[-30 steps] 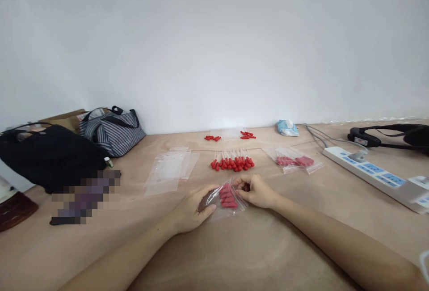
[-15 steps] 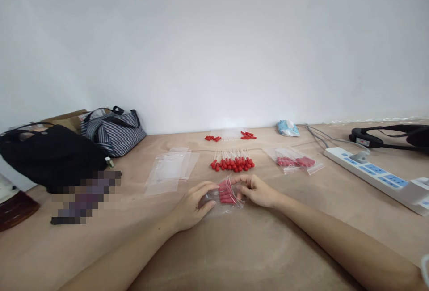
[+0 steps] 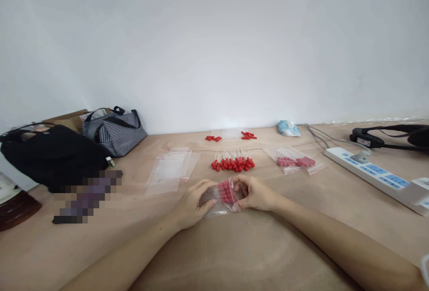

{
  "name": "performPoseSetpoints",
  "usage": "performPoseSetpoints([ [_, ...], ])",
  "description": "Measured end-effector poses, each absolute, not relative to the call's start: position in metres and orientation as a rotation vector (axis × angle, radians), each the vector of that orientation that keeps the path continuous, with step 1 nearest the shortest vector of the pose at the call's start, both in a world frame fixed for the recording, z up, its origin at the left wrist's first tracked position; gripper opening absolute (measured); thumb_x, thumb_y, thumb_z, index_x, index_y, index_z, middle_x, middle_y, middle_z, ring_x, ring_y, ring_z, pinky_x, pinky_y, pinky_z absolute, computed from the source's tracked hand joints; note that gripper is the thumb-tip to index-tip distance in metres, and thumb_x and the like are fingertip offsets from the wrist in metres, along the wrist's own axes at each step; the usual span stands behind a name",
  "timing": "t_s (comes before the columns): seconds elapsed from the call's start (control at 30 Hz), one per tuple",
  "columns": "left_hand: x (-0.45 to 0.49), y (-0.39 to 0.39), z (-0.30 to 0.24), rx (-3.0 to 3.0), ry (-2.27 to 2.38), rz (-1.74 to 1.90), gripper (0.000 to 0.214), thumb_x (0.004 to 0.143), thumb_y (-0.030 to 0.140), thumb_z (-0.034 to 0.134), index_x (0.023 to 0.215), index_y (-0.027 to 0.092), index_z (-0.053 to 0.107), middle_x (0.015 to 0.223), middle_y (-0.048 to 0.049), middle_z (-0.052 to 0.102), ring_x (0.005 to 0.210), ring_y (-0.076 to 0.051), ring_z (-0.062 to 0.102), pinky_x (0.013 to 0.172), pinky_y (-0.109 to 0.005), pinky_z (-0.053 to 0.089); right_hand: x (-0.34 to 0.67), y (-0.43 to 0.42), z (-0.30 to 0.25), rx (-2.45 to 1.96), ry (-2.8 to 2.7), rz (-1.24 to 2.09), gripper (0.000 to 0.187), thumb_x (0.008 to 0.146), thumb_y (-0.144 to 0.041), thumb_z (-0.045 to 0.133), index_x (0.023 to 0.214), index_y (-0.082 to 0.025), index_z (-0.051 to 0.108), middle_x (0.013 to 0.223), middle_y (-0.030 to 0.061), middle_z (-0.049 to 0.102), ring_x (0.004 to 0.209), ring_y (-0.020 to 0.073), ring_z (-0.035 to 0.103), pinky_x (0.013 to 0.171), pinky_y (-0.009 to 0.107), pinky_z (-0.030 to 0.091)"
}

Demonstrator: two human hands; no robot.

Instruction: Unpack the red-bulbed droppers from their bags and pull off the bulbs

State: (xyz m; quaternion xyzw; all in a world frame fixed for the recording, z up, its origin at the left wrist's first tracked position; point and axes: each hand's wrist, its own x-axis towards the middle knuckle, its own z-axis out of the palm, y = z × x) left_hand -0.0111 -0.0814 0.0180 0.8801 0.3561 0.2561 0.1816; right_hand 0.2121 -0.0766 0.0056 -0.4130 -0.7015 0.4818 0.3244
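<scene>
Between my hands is a clear zip bag [image 3: 217, 207] with several red-tipped, thin-stemmed pieces [image 3: 227, 191] inside. My left hand [image 3: 193, 203] grips the bag's left end between thumb and fingers. At the right end, my right hand [image 3: 256, 194] has its fingers closed at the zip edge, partly behind the plastic. Just beyond lies a row of loose red-tipped pieces [image 3: 234, 163], stems pointing away from me. Flat zip bags [image 3: 170, 166] lie stacked to the left. On the right are filled zip bags [image 3: 296, 161] with more red pieces.
More red pieces [image 3: 248, 135] lie by the wall. A power strip [image 3: 372, 172] with plugs and cables is on the right, near a black headset [image 3: 385, 137] and a blue tissue pack [image 3: 288, 128]. A black bag [image 3: 56, 157] and a striped bag [image 3: 117, 132] stand left.
The bag's zip edge has straightened and stands more upright, and the bag is flatter around the red pieces. My right hand has shifted slightly, its fingers now closed along that edge.
</scene>
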Motion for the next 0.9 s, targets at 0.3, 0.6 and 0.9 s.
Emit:
performPoseSetpoints([
  [0.3, -0.012, -0.081, 0.018, 2.490, 0.972, 0.739, 0.029, 0.080, 0.023, 0.049, 0.110, 0.020, 0.049, 0.109, -0.0060, 0.053, 0.100, -0.017, 0.050, 0.087, -0.030, 0.040, 0.204, -0.079, -0.001, -1.143, -1.783, 1.179, 0.042, 0.049, -0.012, 0.070, 0.084, -0.016, 0.048, 0.075, -0.0035, 0.055, 0.050, 0.0035, 0.041, 0.045, 0.017, 0.032],
  [0.6, -0.013, -0.080, 0.015, 2.480, 0.955, 0.750, 0.028, 0.081, 0.021, 0.050, 0.109, 0.021, 0.050, 0.107, -0.0048, 0.054, 0.098, -0.016, 0.051, 0.086, -0.029, 0.040, 0.210, -0.079, 0.005, -1.081, -1.896, 1.132, 0.039, 0.053, -0.011, 0.066, 0.087, -0.016, 0.048, 0.076, -0.0035, 0.054, 0.052, 0.0038, 0.043, 0.046, 0.017, 0.034],
  [0.9, -0.013, -0.081, 0.018, 2.476, 0.937, 0.724, 0.026, 0.082, 0.023, 0.048, 0.107, 0.020, 0.051, 0.104, -0.0052, 0.055, 0.095, -0.016, 0.052, 0.084, -0.030, 0.041, 0.211, -0.074, -0.006, -1.079, -1.753, 1.225, 0.036, 0.055, -0.012, 0.064, 0.086, -0.016, 0.047, 0.064, -0.0060, 0.051, 0.053, 0.0055, 0.046, 0.048, 0.017, 0.036],
])
